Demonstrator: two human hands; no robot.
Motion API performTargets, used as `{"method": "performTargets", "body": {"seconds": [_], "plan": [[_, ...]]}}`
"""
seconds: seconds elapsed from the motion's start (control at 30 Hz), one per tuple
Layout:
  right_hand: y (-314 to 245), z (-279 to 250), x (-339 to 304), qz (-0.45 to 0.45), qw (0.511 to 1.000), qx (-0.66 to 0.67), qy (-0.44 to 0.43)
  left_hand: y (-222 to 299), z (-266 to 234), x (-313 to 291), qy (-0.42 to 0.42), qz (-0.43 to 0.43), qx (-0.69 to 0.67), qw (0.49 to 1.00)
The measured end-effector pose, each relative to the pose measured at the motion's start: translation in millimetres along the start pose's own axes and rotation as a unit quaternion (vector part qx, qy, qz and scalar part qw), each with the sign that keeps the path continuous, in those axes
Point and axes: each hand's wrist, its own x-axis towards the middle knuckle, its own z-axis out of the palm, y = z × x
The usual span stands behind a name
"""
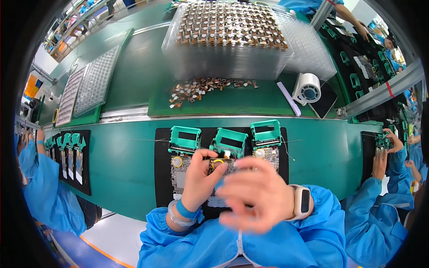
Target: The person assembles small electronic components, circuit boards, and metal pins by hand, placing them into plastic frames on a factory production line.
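Three circuit boards, each with a green plastic frame at its far end, lie side by side on a black mat (161, 178). My left hand (199, 178) is at the middle board (231, 169), index finger and thumb curved round its near-frame part beside a yellow-ringed round part (218, 163). The middle green frame (229, 142) tilts slightly. My right hand (257, 192) hovers over the near part of that board, its fingers smeared by motion; whether it holds anything is hidden. The left board (181, 178) and right board (271, 161) flank my hands.
Beyond the mat, small loose flex parts (196, 91) lie heaped. Behind them rises a stack of clear trays (223, 62) filled with parts. A white fan (307, 88) and a lilac bar (288, 98) stand right. Co-workers sit on both sides; one's hands (380, 163) handle a green-framed board.
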Motion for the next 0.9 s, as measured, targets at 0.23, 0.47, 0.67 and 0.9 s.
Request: {"method": "performTargets", "body": {"seconds": [0.23, 0.47, 0.67, 0.9], "plan": [[-18.8, -16.9, 31.9, -0.14, 0.987, 0.044, 0.066, -29.1, -1.2, 8.9, 0.055, 0.057, 0.129, 0.988], [-37.8, -0.1, 23.4, 0.038, 0.988, 0.132, 0.075, -29.7, 4.5, 7.5, 0.106, 0.11, 0.241, 0.958], [-17.4, -5.1, 28.8, -0.123, 0.992, -0.024, 0.01, -24.4, 9.5, 1.1, 0.164, 0.107, 0.299, 0.934], [125.6, 8.6, 9.3, 0.323, 0.933, -0.152, 0.041, -12.7, 9.3, 1.1, 0.165, 0.322, 0.431, 0.826]]}}
